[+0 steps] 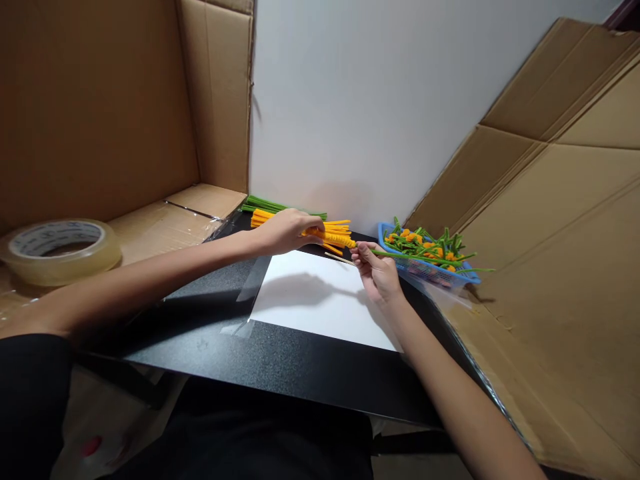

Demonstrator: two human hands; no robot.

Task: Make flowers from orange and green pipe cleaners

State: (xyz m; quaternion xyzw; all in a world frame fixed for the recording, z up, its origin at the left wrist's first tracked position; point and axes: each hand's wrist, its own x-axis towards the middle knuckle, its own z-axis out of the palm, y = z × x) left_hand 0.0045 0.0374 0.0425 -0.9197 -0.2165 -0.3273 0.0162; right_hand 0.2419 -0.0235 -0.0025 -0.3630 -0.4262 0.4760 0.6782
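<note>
Cardboard sheets (550,200) box in my black desk (300,373), with a tape roll (60,252) off to the left. My left hand (287,231) is closed over a bunch of yellow pipe cleaners (336,235), which should be light and bendy, so I'd grab them mid-length, not by the fuzzy tips. My right hand (377,270) pinches a thin stick (340,259) and what looks like a green stem (400,253) above a white sheet (320,300), fingers together, my 2 hands nearly touching. A blue basket (387,239) of green-and-orange flowers (420,243) sits just beside.
</note>
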